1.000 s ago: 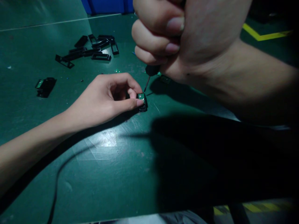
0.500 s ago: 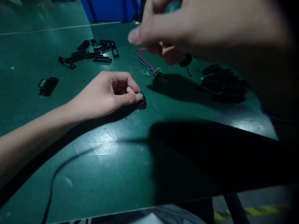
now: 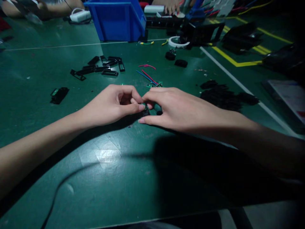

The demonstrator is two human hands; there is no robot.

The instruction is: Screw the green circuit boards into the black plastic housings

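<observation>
Reader: Where was the small black housing [image 3: 146,113]?

Author: It lay near the middle of the green tabletop [image 3: 105,194], between the two hands, with a small green circuit board [image 3: 144,104] at its upper end. The left hand [image 3: 111,103] pinched it there between thumb and bent forefinger.

Reader: And the right hand [image 3: 177,106]?

Author: Its thumb stood apart from its forefinger, the thumb on the near side of the housing and the forefinger on the far side, close to the left fingertips. Whether it gripped the piece could not be told. A dark object [image 3: 159,113] showed, partly hidden, beside its palm.

Reader: What surrounded them?

Author: Beyond the hands lay a red wire [image 3: 149,76] and a blue wire [image 3: 143,75]. Black rectangular frames [image 3: 88,69] were scattered to the left, with a second black housing [image 3: 61,94] nearer. A pile of black parts [image 3: 220,96] lay to the right. At the back stood a blue plastic bin [image 3: 116,22], with a co-worker's hand [image 3: 171,6] farther right
</observation>
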